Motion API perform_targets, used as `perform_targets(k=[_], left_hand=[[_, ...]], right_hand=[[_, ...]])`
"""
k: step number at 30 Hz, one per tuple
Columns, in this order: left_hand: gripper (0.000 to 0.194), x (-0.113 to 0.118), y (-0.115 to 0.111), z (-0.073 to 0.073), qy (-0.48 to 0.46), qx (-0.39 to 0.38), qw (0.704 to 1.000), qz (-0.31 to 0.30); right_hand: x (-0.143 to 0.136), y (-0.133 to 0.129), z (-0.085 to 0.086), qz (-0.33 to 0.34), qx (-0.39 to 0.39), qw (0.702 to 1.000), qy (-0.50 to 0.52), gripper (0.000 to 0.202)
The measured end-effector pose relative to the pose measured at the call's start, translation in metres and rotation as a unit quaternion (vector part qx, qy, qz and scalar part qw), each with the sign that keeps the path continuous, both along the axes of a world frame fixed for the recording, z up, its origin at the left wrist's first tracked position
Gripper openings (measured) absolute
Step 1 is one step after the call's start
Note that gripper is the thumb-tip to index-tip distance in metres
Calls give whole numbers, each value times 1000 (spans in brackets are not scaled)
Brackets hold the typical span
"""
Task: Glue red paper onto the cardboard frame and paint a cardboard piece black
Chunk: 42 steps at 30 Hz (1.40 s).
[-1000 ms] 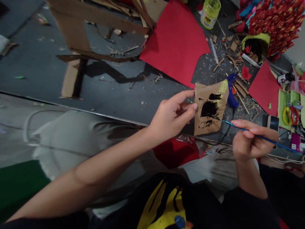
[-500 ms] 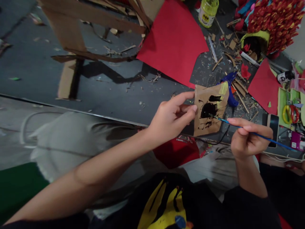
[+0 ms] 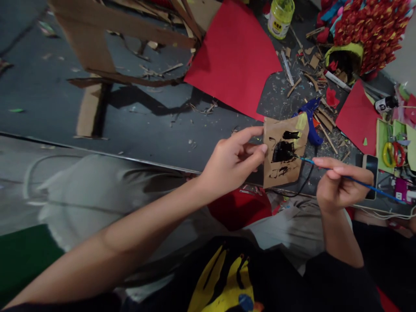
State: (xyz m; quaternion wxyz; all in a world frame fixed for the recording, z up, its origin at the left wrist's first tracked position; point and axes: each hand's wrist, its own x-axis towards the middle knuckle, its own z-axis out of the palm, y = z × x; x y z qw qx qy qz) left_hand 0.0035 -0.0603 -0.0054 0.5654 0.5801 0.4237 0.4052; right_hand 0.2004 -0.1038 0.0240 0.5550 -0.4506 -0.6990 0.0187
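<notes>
My left hand (image 3: 235, 156) pinches the left edge of a brown cardboard piece (image 3: 271, 173) at the table's front edge. The cardboard carries black paint (image 3: 282, 151) in a large patch, with smaller strokes above and below it, and a yellowish smear at its top right corner. In my right hand (image 3: 341, 182) is a thin blue paintbrush (image 3: 354, 180), gripped between thumb and fingers. Its tip is at the right side of the large black patch.
Red sheets (image 3: 234, 60) lie behind the cardboard and at the right. A blue tool (image 3: 313, 130), a yellow jar (image 3: 281, 19), a phone (image 3: 370, 173), scissors (image 3: 393, 154) and scraps surround them. A cardboard frame (image 3: 97, 43) stands at the left.
The brush tip has moved a little to the right over the black patch, with my right hand. My left hand still holds the cardboard. The whole view has shifted slightly.
</notes>
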Motion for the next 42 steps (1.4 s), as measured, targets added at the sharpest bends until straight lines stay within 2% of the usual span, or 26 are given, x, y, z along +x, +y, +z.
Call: perform_targets(k=[7,10,14,22,29,34,38,42], left_hand=[[34,1,2,1,-16,-26,1000,0],[34,2,1,0,-13,-18,1000,-7],[35,2,1,-2,-14,-18,1000,-8],[33,2,0,0,7,4,1000,-8],[33,2,1,-1,-11,-7,1000,1],[32,1,4,0,-19,-21,999,19],[31,0,8,3,-34,-22,999,29],[30,0,10,3,-38,-22,998,36]], right_hand=[[4,2,4,-6,16,999,37,6],[-1,0,-1,5,20,1000,22,5],[2,4,-8,-14,37,999,0,5],[0,2,-1,3,26,999,46,8],[5,9,-10,-7,63,998,0,7],[11,9,-1,-17,80,997,17,9],[16,-1,4,-12,92,994,-51,13],[19,-12,1,8,76,989,-125,19]])
